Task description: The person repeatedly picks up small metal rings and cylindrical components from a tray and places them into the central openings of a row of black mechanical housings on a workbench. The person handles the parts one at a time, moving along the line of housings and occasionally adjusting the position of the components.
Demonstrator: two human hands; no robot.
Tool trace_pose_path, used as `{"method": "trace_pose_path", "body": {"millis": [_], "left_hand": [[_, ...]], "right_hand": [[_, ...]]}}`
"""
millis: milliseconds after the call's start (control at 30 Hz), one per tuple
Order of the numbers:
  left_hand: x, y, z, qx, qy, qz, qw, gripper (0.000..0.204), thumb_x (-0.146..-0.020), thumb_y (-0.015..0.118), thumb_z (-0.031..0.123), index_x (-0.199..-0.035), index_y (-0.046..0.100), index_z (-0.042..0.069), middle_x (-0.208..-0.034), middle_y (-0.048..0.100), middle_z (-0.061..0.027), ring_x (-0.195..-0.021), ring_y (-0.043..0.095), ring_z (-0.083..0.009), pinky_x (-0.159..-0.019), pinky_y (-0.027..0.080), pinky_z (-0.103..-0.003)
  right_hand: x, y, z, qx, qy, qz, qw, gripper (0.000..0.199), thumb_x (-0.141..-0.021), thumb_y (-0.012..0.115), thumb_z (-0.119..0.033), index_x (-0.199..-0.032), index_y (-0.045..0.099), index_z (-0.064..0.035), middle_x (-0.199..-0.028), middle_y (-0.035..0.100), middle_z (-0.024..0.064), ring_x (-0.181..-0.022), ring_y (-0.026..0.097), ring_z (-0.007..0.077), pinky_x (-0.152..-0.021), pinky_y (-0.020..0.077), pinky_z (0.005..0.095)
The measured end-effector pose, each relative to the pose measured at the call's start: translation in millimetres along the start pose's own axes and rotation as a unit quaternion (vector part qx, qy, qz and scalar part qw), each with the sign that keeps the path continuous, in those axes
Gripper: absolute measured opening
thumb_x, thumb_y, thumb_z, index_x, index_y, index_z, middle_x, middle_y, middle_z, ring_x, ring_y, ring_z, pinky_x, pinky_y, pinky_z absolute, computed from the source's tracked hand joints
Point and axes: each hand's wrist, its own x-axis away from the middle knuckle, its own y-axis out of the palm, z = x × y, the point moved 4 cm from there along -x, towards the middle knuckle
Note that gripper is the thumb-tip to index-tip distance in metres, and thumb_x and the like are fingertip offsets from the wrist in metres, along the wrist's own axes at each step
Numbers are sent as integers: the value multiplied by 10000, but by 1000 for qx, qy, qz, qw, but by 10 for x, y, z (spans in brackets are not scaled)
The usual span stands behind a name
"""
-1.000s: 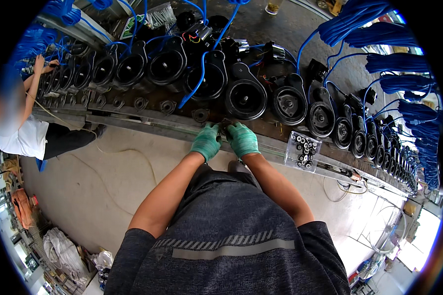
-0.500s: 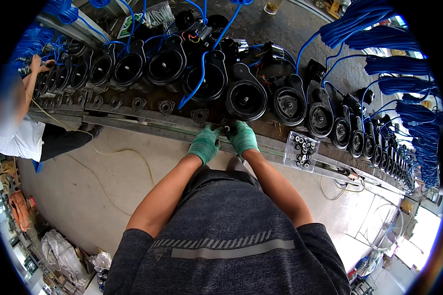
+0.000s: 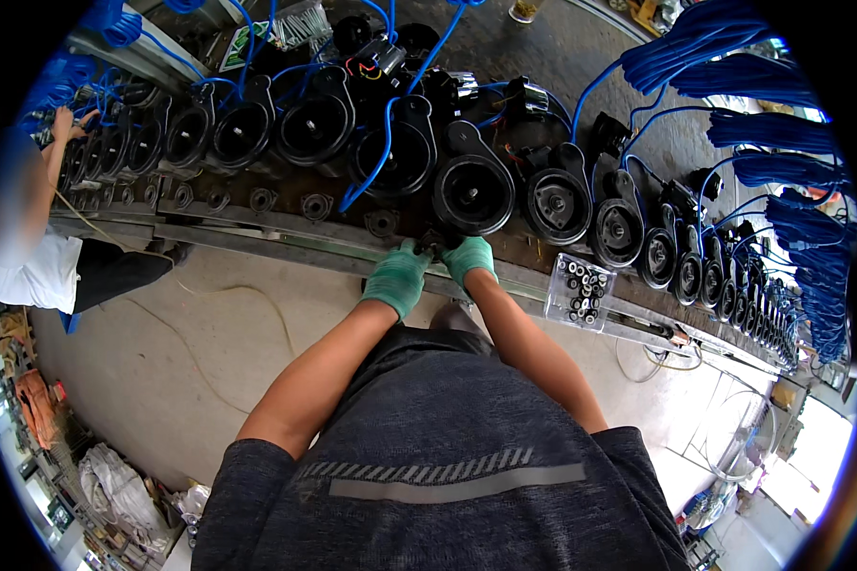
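At the near edge of the bench my two hands, in green knit gloves, come together over a small dark flange (image 3: pixel 434 240). My left hand (image 3: pixel 397 278) has its fingers closed at the left side of the piece. My right hand (image 3: pixel 468 261) grips it from the right, its fingertips partly hidden. Just beyond is a round black pump-like housing (image 3: pixel 473 194) with an open hollow and a raised arm. To the left a similar loose flange (image 3: pixel 382 223) lies flat on the bench, one of several in a row.
Black housings (image 3: pixel 316 128) line the bench both ways, with blue cables (image 3: pixel 390 133) looping over them. A clear plastic box (image 3: pixel 581 290) of small black-and-white round parts sits at the right edge. At far left another person (image 3: pixel 30 257) works. A hose (image 3: pixel 257 295) crosses the floor.
My left hand has shifted up and right, its thumb and fingers now closed at the small flange. My right hand has turned slightly. The other person's hands have moved a little.
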Motion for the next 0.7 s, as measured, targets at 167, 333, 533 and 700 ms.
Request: {"method": "trace_pose_path", "body": {"millis": [167, 333, 533, 700], "left_hand": [[-83, 43, 1, -36, -29, -13, 999, 417, -886, 659, 115, -1302, 658, 147, -1361, 556, -194, -1174, 611, -387, -983, 534, -482], [-34, -89, 0, -4, 8, 11, 1000, 463, -895, 648, 111, -1357, 613, 94, -1302, 596, -209, -1156, 622, -386, -984, 527, -478], [-44, 78, -311, 134, -20, 67, 989, 594, -937, 601, 110, -1503, 440, 25, -1340, 621, -247, -1224, 609, -406, -1009, 510, -461], [107, -232, -271, 207, -117, -78, 968, 625, -975, 589, 128, -1558, 366, 92, -1351, 631, -240, -1212, 630, -402, -1024, 499, -462]], "right_hand": [[18, -24, -107, 4, 42, -16, 999, 514, -819, 814, -362, -1219, 707, -58, -1232, 701, 240, -1150, 663, 412, -950, 554, 464], [-105, 297, 241, 37, 35, 89, 995, 486, -883, 757, -226, -1309, 607, -47, -1167, 722, 214, -1016, 712, 412, -889, 582, 454], [230, 61, -132, -379, 142, -62, 912, 292, -963, 628, -44, -1252, 626, -5, -1078, 721, 134, -898, 708, 196, -733, 599, 341], [531, -40, -47, -373, 59, -51, 925, 239, -976, 644, -38, -1198, 644, 50, -1099, 721, 142, -922, 706, 225, -794, 606, 348]]}}
